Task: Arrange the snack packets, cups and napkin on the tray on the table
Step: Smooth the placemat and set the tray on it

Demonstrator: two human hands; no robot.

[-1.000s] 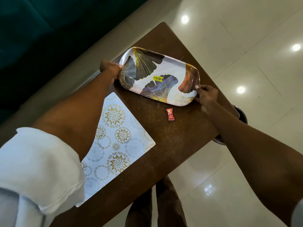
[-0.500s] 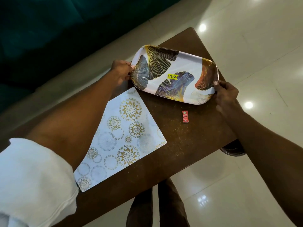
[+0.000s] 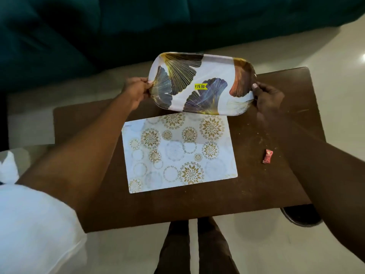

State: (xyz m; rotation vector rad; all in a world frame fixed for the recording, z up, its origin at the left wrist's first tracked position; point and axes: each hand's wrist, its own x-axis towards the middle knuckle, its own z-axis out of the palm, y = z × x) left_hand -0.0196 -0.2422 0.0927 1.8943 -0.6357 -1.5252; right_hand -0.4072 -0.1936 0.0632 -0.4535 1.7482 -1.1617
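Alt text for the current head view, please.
Both hands, left hand and right hand, hold an empty leaf-patterned tray by its ends above a brown table, which carries a patterned placemat and a small red packet.

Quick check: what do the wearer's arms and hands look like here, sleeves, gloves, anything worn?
Both hands are bare: no gloves, and no rings or watch that I can make out. The left hand follows a bare forearm up to a white sleeve, rolled up near the elbow. The right hand shows a bare forearm; its sleeve is out of view.
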